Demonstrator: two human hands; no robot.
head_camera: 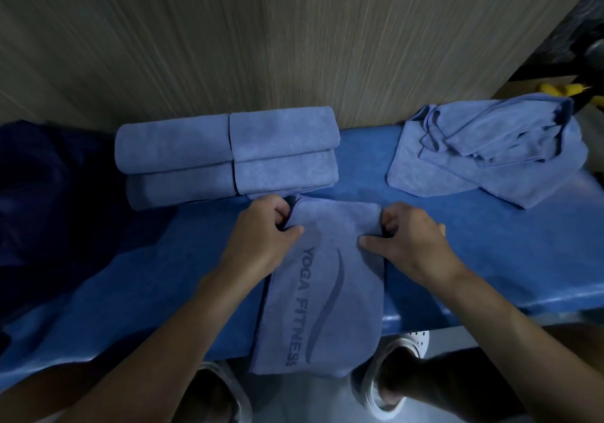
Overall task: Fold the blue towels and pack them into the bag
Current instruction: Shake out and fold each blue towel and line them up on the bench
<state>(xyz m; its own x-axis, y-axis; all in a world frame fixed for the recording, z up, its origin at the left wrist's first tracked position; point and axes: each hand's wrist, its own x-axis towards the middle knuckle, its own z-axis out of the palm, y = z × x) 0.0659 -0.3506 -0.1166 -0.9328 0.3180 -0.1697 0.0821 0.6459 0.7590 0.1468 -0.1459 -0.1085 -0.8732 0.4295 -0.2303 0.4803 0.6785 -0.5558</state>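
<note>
The left hand and right hand each pinch a side edge of the printed towel, whose near end overhangs the table; folded towels sit just behind, loose towels far right.

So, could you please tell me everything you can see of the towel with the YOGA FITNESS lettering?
The printed towel is a long, narrow blue strip of soft, microfibre-looking cloth with dark YOGA FITNESS lettering and a curved swoosh. It lies flat on the blue table cover, its near end hanging over the edge. The left hand and right hand pinch its side edges near the far end.
</note>
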